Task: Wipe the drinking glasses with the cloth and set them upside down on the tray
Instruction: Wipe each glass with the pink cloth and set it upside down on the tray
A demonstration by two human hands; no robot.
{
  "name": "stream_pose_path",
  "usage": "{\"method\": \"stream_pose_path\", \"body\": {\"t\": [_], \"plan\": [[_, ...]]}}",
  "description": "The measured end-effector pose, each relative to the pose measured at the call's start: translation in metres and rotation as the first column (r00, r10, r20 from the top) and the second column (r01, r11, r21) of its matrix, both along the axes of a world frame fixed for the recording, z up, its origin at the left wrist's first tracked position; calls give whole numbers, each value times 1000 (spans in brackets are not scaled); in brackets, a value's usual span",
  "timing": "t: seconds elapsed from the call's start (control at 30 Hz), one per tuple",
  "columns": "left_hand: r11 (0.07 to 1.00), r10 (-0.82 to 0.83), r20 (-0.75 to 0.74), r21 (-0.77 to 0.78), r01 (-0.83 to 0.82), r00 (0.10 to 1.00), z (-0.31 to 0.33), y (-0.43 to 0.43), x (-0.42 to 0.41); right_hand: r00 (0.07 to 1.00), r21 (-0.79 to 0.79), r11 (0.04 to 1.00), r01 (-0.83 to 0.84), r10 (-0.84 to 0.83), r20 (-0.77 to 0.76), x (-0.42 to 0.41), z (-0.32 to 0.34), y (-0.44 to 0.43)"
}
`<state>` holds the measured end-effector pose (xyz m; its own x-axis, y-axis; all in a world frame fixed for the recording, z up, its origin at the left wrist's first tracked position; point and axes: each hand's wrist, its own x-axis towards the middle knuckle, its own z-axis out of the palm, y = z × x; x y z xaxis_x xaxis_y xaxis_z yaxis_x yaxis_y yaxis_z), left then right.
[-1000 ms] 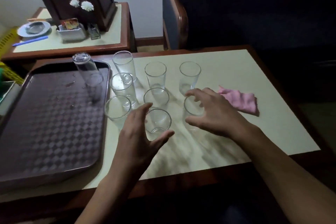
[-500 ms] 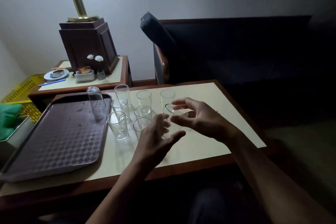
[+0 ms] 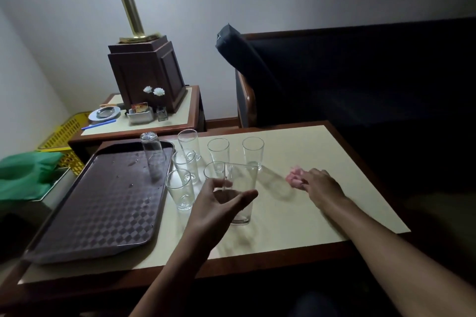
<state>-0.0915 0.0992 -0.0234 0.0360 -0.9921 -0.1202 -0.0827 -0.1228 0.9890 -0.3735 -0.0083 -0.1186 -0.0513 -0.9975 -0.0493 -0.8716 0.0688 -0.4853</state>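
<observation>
One glass (image 3: pixel 242 177), likely slick and fragile, sits in our left hand (image 3: pixel 216 206), curled round its middle over the desk (image 3: pixel 283 219). Our right hand (image 3: pixel 320 186) touches the soft cloth (image 3: pixel 295 178); grip unclear.

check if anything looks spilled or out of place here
A few water drops lie on the brown tray beside the one upside-down glass, odd on a tray meant for wiped glasses. The left hand holds another glass. The upright glasses on the table look intact, none tipped.

Table (image 3: pixel 309 152): tray (image 3: pixel 103 201) left, glasses (image 3: pixel 218 152) middle, cloth (image 3: pixel 295 178) right.
</observation>
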Motion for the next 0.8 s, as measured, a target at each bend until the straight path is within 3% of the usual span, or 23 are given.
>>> {"method": "stream_pose_path", "body": {"t": [0.13, 0.2, 0.27, 0.33, 0.4, 0.47, 0.57, 0.67, 0.7, 0.8], "plan": [[1000, -22, -43, -8, 22, 999, -3, 0, -1, 924, 33, 974, 222, -222, 312, 12, 23, 17], [999, -39, -26, -32, 38, 999, -6, 1, 1, 859, 32, 976, 216, -206, 469, 23, 46, 32], [998, -50, -29, -51, 48, 998, -8, 4, 5, 712, 11, 989, 146, -113, 693, 37, 78, 46], [996, -74, -68, -55, 70, 995, -9, 7, 10, 587, -46, 998, 45, 11, 809, 53, 107, 66], [991, -116, -55, -76, 111, 992, -9, 11, 17, 591, -134, 988, -74, 152, 792, 72, 130, 87], [983, -149, -32, -116, 144, 988, -6, 16, 25, 694, -184, 955, -233, 296, 656, 90, 146, 107], [971, -166, -8, -175, 162, 986, 4, 25, 43, 792, -122, 898, -424, 432, 431, 102, 159, 130], [935, -202, 156, -263, 238, 967, 10, 31, 66, 799, -41, 840, -541, 528, 289, 102, 160, 141], [923, -216, 197, -277, 266, 956, 9, 33, 72, 776, -39, 825, -564, 546, 316, 103, 160, 143], [890, -165, 332, -356, 286, 929, 3, 38, 81, 654, -108, 849, -516, 473, 590, 112, 157, 150]]}}
